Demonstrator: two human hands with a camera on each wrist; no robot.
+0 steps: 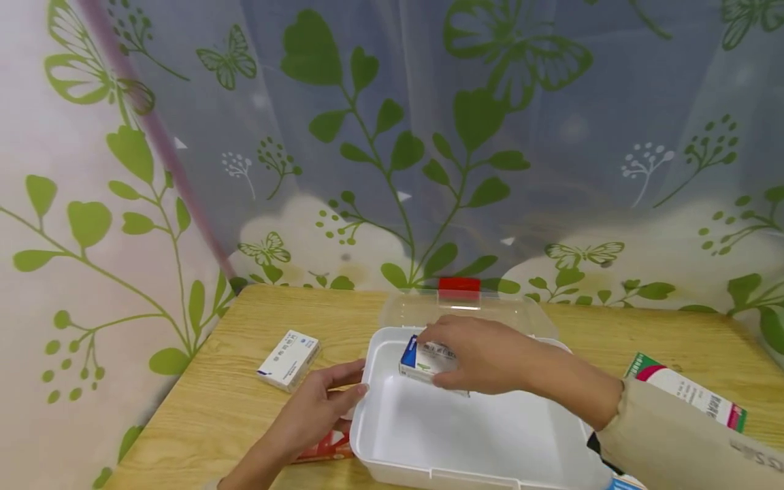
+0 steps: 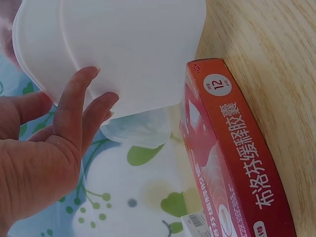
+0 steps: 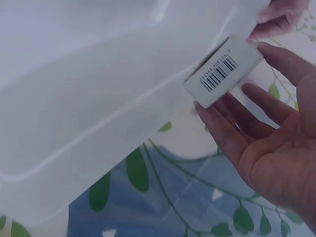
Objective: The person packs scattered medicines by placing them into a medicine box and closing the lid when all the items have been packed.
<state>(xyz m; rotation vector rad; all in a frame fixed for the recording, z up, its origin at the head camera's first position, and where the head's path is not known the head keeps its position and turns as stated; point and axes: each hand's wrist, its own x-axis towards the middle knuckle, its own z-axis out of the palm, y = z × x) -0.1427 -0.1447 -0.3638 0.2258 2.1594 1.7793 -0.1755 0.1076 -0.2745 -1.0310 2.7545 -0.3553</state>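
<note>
— If the white bin (image 1: 490, 432) is our dial in the head view, where is the small white-and-blue box (image 1: 429, 362)?

— Toward eleven o'clock, over the bin's mouth. The right hand (image 1: 484, 354) has a closed grip on it, thumb on one side, fingers on the other.

— And the left hand (image 1: 315, 405)?

— At nine o'clock, its grip loose, thumb apart, fingertips against the bin's outer wall.

— What is hard to see?

— Much of the small white-and-blue box lies behind the right hand, though the right wrist view shows its barcode end. Whether it touches the bin, I cannot tell. Near half past eight, a red box (image 2: 242, 153) is partly hidden from the head camera, and the left wrist view cuts off its end. At three, the sleeve (image 1: 698, 442) covers part of a green-and-white box (image 1: 686, 391). At four, a blue-printed thing (image 1: 625, 484) is cut off by the frame.
</note>
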